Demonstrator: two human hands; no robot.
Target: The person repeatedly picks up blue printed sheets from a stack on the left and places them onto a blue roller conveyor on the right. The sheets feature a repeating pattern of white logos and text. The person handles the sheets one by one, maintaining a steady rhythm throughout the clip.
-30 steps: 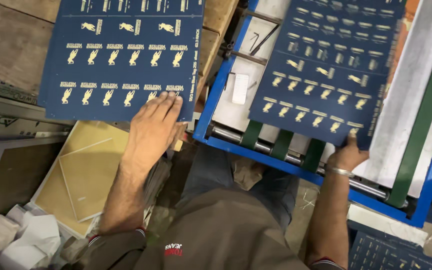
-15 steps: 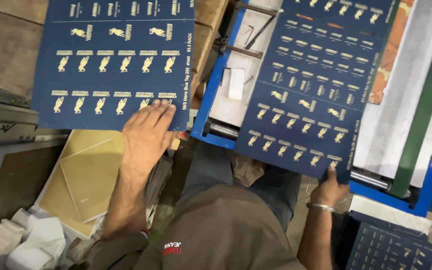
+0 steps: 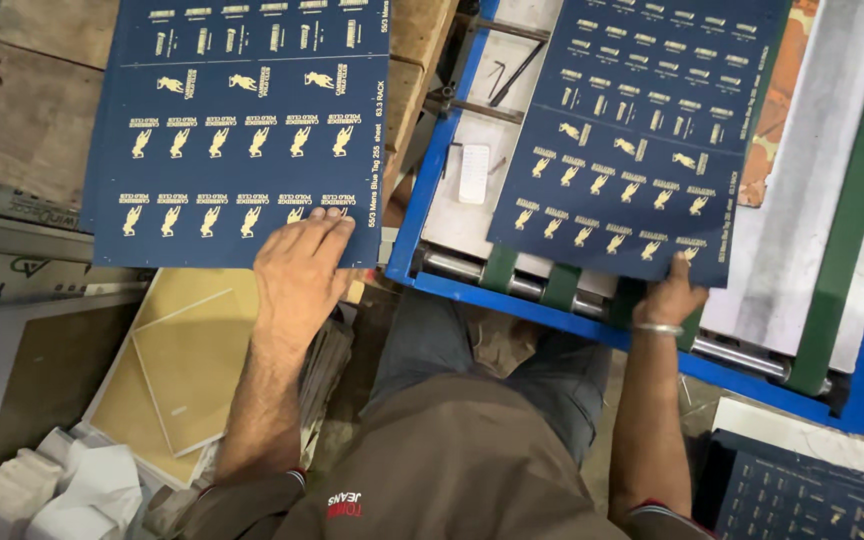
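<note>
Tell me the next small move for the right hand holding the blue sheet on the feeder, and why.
Probably push the blue printed sheet a little further up onto the blue-framed feeder. The right hand pinches its near edge, which lies over the green belts at the rollers, slightly askew to the frame. The left hand rests flat on the other sheet, so it is occupied.

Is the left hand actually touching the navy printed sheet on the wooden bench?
Touching. The head view shows the left hand lying flat on the lower right corner of the navy sheet, its fingers overlapping the gold print.
</note>
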